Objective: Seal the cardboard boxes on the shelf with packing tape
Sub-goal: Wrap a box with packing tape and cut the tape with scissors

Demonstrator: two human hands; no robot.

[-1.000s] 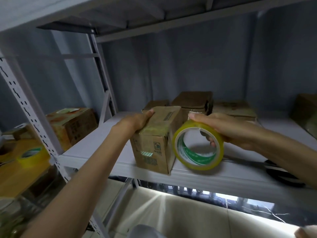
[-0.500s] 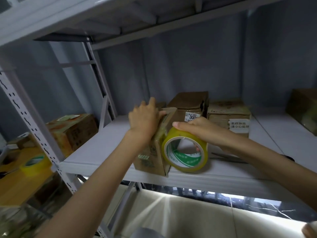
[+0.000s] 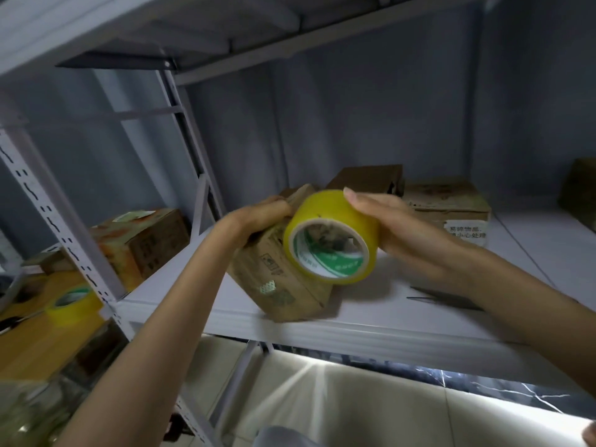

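**Entry: box tipped on shelf edge, tape roll at its top**

I see the small brown cardboard box (image 3: pixel 280 279) near the front edge of the white metal shelf (image 3: pixel 371 327), tilted so that its top leans away to the right and one lower corner rests on the shelf board. My left hand (image 3: pixel 254 217) grips the box's upper left edge, fingers curled over the top; the fingertips themselves are hidden behind the flap.

My right hand (image 3: pixel 396 227) holds the yellow roll of packing tape (image 3: pixel 332 237) with a white and green printed core. Fingers lie along the roll's outer band, the thumb side is out of sight (so I read the hand as wrapped round the roll, not loose). The roll sits against the upper right of the box, its open core facing me. I cannot tell whether any tape has been drawn off.

Behind the hands, further back on the same shelf, stand two more brown cardboard boxes: a dark one (image 3: pixel 367 177) and, just beside it to the right, one with a white printed label (image 3: pixel 446 201). A dark pair of scissors (image 3: pixel 445 300) lies flat on the shelf under my right forearm.

Left of the shelf upright: another taped cardboard box (image 3: pixel 142 243) and a second yellow tape roll (image 3: pixel 72 303) on a wooden surface.
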